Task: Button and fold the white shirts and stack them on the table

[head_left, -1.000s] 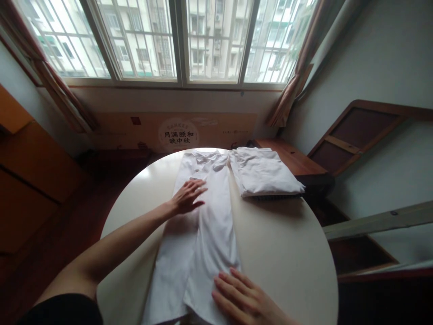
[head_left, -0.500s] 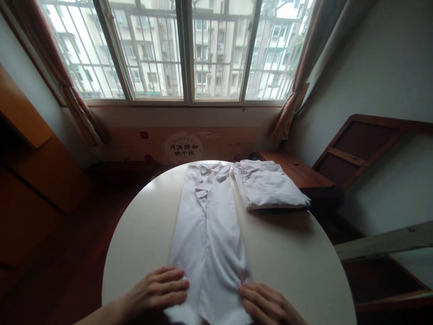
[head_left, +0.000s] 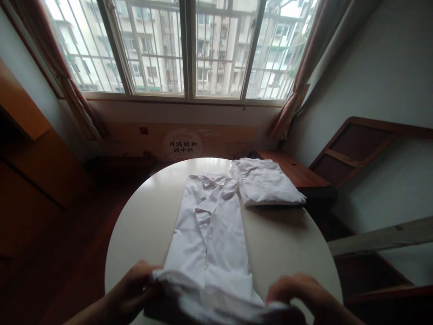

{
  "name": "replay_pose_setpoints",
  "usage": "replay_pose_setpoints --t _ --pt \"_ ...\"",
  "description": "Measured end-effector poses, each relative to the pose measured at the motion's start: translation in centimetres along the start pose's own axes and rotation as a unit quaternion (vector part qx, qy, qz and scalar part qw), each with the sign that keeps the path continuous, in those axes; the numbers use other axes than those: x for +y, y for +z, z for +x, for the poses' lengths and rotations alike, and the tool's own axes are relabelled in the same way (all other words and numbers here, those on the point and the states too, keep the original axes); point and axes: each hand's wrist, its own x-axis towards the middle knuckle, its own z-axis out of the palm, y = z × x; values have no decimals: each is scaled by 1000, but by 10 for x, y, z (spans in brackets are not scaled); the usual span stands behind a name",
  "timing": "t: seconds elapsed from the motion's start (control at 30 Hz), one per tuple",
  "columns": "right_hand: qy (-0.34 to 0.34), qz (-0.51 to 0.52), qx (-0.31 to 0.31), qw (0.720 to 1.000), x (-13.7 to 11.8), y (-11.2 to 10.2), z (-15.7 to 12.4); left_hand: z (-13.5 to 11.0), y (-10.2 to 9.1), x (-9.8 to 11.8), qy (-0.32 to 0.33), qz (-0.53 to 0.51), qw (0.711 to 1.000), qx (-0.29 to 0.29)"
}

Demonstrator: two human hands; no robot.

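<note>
A white collared shirt [head_left: 216, 234] lies lengthwise on the round table, its sides folded in and its collar at the far end. Its near end is lifted and blurred by motion. My left hand [head_left: 138, 284] is closed on the left corner of that raised hem. At the right corner, my right hand [head_left: 297, 291] is closed on the cloth too, with its fingers bent and partly smeared. The cloth between the hands hides the table's near edge.
A stack of folded white clothes [head_left: 269, 183] sits at the far right of the round white table [head_left: 135, 225]. Behind it stands a reddish wooden cabinet [head_left: 304, 174]. A barred window [head_left: 189, 54] is ahead, and a wooden beam [head_left: 382, 237] is at right.
My hands went from lying flat on the shirt to gripping its near corners and raising the hem. The shirt's collar end has moved nearer, away from the table's far edge.
</note>
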Motion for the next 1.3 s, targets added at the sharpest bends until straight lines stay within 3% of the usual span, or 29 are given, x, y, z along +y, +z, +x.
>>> replay_pose_setpoints --t 0.07,0.17,0.23,0.33,0.43,0.53,0.6,0.67,0.73,0.83,0.93,1.1,1.2,1.3 --pt "-21 48 89 995 -8 -28 38 38 -13 11 0 -18 995 96" --pt "-26 81 231 969 12 -58 121 122 -37 13 34 -43 977 207" --pt "-12 91 275 957 40 -69 181 184 -52 1 43 -75 971 221" --pt "67 37 299 951 90 -71 255 264 -69 -34 -14 -85 978 190" --pt "180 -92 260 944 133 -61 297 307 -72 -72 -136 93 965 205" --pt "241 -188 195 932 157 -45 312 316 -59 -92 -243 305 897 207" --pt "241 -232 209 919 159 -30 316 314 -43 -93 -215 393 871 202" --pt "210 -270 250 906 152 -11 322 313 -22 -90 -140 434 870 187" --pt "153 -303 248 907 142 13 328 315 -1 -91 -88 445 878 153" --pt "110 -324 127 931 139 53 333 318 24 -108 -97 453 881 92" --pt "152 -317 31 936 154 76 328 318 30 -137 -116 454 880 75" --pt "228 -329 95 911 180 67 309 315 16 -164 -151 440 882 80" --pt "250 -326 91 907 177 52 301 317 9 -158 -172 437 879 79" --pt "218 -325 59 918 159 46 287 312 9 -141 -173 434 881 71"
